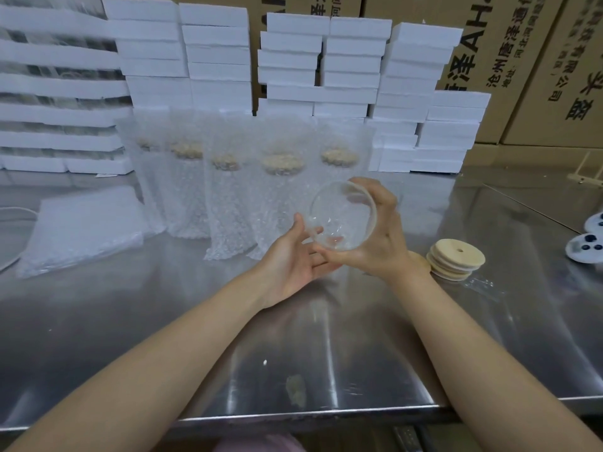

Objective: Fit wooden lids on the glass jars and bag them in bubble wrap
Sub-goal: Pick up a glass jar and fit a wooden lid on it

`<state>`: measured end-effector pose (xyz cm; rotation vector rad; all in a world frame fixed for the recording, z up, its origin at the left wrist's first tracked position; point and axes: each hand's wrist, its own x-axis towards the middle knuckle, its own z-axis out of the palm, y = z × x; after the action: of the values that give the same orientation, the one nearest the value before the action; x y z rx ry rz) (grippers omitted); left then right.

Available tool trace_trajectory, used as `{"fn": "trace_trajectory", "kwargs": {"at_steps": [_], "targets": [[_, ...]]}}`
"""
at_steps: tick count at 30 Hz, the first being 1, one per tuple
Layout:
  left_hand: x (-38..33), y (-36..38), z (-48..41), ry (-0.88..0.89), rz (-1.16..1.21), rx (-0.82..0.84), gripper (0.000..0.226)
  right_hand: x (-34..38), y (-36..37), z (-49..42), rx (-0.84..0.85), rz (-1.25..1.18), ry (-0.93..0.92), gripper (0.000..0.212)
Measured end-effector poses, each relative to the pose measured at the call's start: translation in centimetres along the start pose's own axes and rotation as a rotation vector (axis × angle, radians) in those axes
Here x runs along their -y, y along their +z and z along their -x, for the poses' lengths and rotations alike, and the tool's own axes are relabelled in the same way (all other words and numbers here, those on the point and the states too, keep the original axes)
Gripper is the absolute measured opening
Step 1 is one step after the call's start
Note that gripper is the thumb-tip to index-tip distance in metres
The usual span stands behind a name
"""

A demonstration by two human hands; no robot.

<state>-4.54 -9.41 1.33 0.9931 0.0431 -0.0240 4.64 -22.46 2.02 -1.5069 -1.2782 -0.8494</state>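
Head view showed the right hand (381,246) clamped round a lidless glass jar (342,216), left hand (292,265) spread beneath; next seemed fetching one of the wooden lids (455,259).

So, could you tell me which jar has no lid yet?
The jar in the right hand: bare, open-mouthed glass, whereas the five bagged jars behind it have lids.

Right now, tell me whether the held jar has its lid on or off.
Off: the glass jar shows a bare open rim, and the wooden lids sit stacked on the table.
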Motion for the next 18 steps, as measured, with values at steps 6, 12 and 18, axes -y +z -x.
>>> {"fn": "trace_trajectory", "kwargs": {"at_steps": [6, 12, 18], "targets": [[0.1, 0.2, 0.4, 0.062, -0.126, 0.065, 0.064, -0.6, 0.4, 0.3, 0.030, 0.030, -0.136, 0.090], [0.5, -0.3, -0.2, 0.002, -0.149, 0.004, 0.065, 0.3, 0.5, 0.6, -0.076, -0.048, 0.073, 0.089], [0.9, 0.6, 0.1, 0.154, -0.237, 0.136, 0.073, 1.7, -0.3, -1.4, -0.355, -0.603, 0.582, 0.090]]}}
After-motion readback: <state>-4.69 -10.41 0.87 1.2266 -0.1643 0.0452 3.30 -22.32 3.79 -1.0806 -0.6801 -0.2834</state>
